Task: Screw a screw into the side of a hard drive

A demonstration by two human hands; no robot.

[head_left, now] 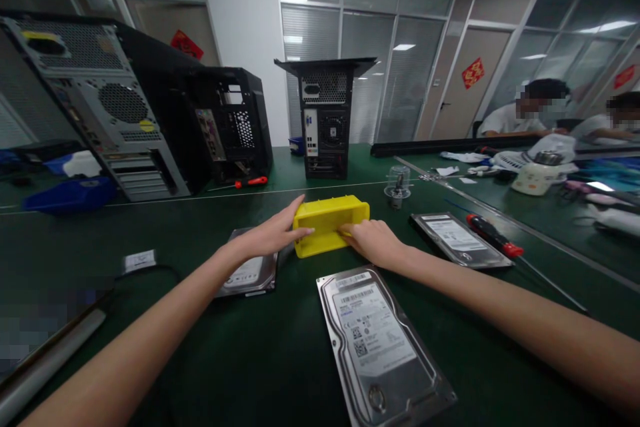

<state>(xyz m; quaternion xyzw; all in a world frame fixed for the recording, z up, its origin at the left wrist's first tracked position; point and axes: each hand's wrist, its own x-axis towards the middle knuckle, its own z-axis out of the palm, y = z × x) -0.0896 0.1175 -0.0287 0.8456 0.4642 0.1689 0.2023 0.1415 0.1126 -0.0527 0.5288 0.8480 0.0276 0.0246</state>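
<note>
Both my hands are on a small yellow plastic bin [330, 210], tilted so its open side faces me. My left hand [273, 235] grips the left wall, thumb inside and fingers behind. At the lower right, my right hand [373, 240] has its fingers closed over the rim, partly inside the bin. Just in front lies a hard drive [380, 340], label up. A second hard drive [250, 273] is partly covered by my left hand and forearm. Beyond my right forearm rests a third hard drive [457, 239], a red-and-black screwdriver [493, 235] beside it.
Computer cases stand at the back: a large one [125, 107], an opened one [230, 123] and a smaller one [327, 123]. A blue bin [73, 193] sits at left. A clear-domed object [397, 185] is behind the right drive. Two people sit across at far right.
</note>
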